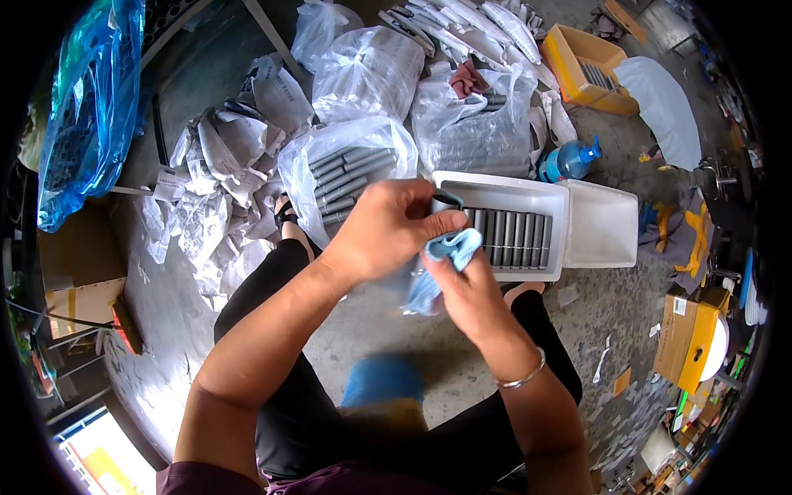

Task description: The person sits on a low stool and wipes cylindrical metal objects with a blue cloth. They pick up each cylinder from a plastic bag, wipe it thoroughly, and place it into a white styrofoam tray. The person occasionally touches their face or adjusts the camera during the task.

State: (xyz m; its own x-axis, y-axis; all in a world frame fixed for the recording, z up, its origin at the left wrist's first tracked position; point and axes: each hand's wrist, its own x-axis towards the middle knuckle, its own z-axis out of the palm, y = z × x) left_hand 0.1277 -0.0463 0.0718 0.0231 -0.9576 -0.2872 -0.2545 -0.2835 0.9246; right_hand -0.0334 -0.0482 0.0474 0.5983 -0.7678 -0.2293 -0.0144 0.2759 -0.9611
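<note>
My left hand [381, 229] is closed around a short dark grey tube [446, 200], whose open round end shows above the fingers. Close against it, my right hand [472, 295] grips a light blue cloth [454, 246] that bunches up near the tube and hangs below the fingers. Just beyond my hands stands a white plastic bin [558, 223] with a row of upright-looking grey tubes [518, 239] lying side by side in it. To the left, a clear plastic bag [294, 169] lies open around more grey tubes [351, 177].
Crumpled paper [219, 190] is heaped at left. Tied plastic bags [367, 74] stand at the back. A white lid [604, 223] adjoins the bin, with a blue pump bottle [569, 161] behind. A yellow carton [569, 45] sits far right. A blue-topped object [384, 381] lies between my legs.
</note>
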